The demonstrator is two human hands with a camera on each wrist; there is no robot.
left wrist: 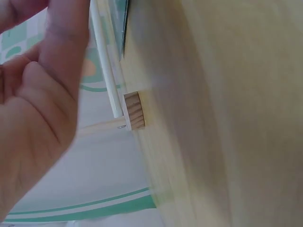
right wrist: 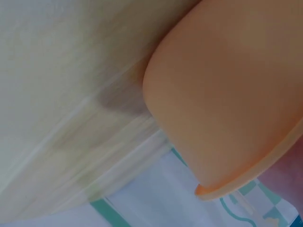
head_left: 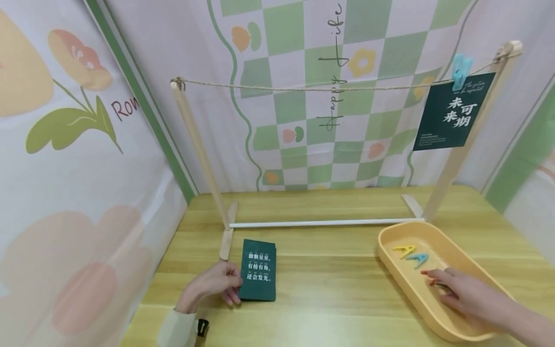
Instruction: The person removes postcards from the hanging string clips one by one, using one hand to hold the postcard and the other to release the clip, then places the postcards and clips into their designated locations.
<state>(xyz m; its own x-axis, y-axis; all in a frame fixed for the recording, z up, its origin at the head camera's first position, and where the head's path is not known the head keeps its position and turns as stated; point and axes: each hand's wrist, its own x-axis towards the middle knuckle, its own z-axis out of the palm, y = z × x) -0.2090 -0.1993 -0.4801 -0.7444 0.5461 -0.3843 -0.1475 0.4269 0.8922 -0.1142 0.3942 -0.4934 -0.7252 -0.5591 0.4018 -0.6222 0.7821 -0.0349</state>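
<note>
A stack of dark green cards (head_left: 257, 270) with white characters lies on the table. My left hand (head_left: 217, 282) is at its left edge, fingers and thumb pinching the card there; in the left wrist view the hand (left wrist: 42, 85) is close up and its fingertips are cut off. My right hand (head_left: 468, 294) is inside the yellow-orange tray (head_left: 394, 274), its fingers curled on a small greyish piece that looks like a clothespin (head_left: 442, 286), mostly hidden. Beyond its fingertips lie a yellow clothespin (head_left: 405, 250) and a blue clothespin (head_left: 418, 260).
A wooden frame (head_left: 201, 159) with a string (head_left: 303, 89) across its top stands behind. Near its right post, a light blue clothespin (head_left: 461, 72) holds a dark green card (head_left: 453, 115) on the string. A white rod (head_left: 325, 223) joins the feet. Printed cloth (head_left: 286, 29) hangs around the table.
</note>
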